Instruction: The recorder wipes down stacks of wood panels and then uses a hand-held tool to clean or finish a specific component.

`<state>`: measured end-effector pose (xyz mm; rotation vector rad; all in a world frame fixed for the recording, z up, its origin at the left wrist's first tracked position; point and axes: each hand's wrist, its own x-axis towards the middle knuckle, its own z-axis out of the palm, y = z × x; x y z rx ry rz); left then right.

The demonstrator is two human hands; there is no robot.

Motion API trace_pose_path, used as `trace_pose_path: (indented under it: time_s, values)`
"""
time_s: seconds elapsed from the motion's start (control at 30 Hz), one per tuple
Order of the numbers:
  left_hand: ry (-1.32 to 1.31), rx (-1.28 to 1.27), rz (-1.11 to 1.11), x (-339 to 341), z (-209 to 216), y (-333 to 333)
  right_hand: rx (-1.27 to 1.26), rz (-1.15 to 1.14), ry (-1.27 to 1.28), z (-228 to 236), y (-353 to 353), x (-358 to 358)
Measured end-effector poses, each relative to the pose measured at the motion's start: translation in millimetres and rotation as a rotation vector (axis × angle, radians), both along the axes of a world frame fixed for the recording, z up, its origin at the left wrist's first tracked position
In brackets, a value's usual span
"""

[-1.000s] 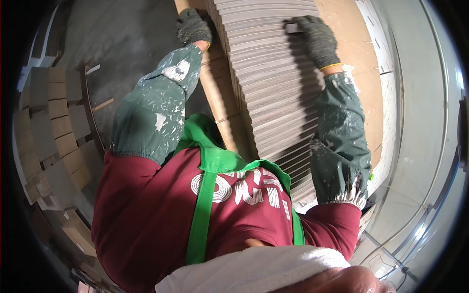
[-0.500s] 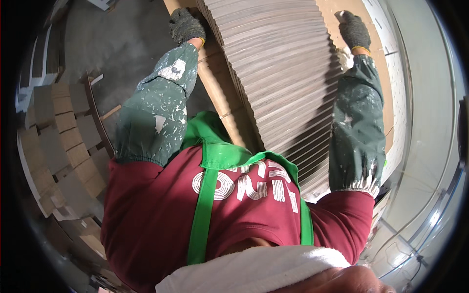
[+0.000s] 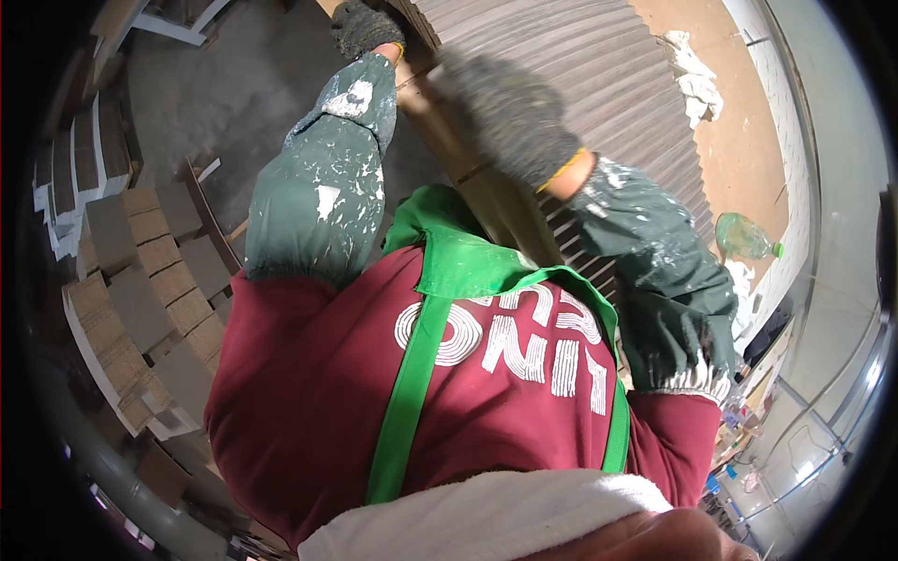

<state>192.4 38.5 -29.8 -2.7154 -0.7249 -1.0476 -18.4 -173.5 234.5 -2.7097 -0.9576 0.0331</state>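
Note:
A long row of thin grey-brown strips (image 3: 571, 47) with jagged edges lies in front of me, on a light brown worktable (image 3: 758, 140). My left hand (image 3: 363, 30), in a dark knit glove, is at the far left by the end of a pale wooden board (image 3: 418, 93). Its fingers look curled, but whatever they hold is hidden. My right hand (image 3: 513, 120), gloved the same way, is over the left edge of the strips near that board. Motion smears its fingers, so I cannot tell whether it holds anything.
On the table's right side lie a crumpled white cloth (image 3: 694, 79) and a clear green-tinted bottle with a green cap (image 3: 745, 236). Stacked brown and grey blocks or boards (image 3: 154, 290) stand to my left, with white-edged panels (image 3: 98, 154) behind them. Grey floor (image 3: 253, 84) shows between.
My right hand has swung left from the right side of the strips to their left edge. The cloth and bottle now show. My left hand appears slightly higher in view, and the view has shifted.

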Motion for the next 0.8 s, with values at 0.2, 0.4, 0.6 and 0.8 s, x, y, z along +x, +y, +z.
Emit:
trace_pose_path:
  time_s: [0.2, 0.4, 0.6, 0.8]
  values:
    - [0.257, -0.133, 0.013, 20, -16, 2, 0.136, -0.233, -0.044, 13, -24, -11]
    - [0.138, -0.389, -0.100, 10, -6, -27, 0.093, -0.448, -0.165, -24, -70, -21]
    - [0.146, -0.323, -0.223, -16, 22, -6, 0.094, -0.120, 0.009, -12, -29, -70]
    - [0.128, -0.295, -0.232, -19, 15, 4, 0.052, -0.220, -0.034, 1, -45, -92]
